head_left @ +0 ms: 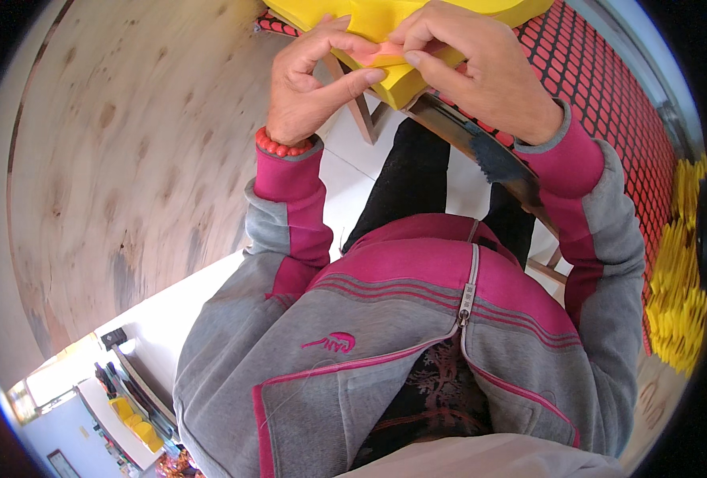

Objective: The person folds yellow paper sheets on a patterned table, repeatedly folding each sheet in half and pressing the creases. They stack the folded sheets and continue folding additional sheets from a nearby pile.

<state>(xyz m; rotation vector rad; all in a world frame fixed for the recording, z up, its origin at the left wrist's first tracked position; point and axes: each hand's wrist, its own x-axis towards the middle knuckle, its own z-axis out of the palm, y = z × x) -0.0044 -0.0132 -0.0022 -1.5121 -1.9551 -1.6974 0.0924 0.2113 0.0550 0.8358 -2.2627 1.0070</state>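
Observation:
At the top of the view, both hands work on a bright yellow folded sheet [402,86], paper-like or foam-like; I cannot tell which. A pink-orange patch shows in its fold between my fingers. My left hand [306,80], with a red bead bracelet [282,146] at the wrist, pinches the fold's left side between thumb and fingers. From the right, my right hand [477,72] grips the same fold with bent fingers and thumb. More yellow material [497,8] spreads behind the hands, cut off by the upper edge.
A large wooden board [130,175] fills the left side. Red-and-black honeycomb-patterned cloth [593,88] covers a surface on the right, with a stack of yellow pieces [676,295] at its far right. A dark table edge [481,147] runs below my right hand.

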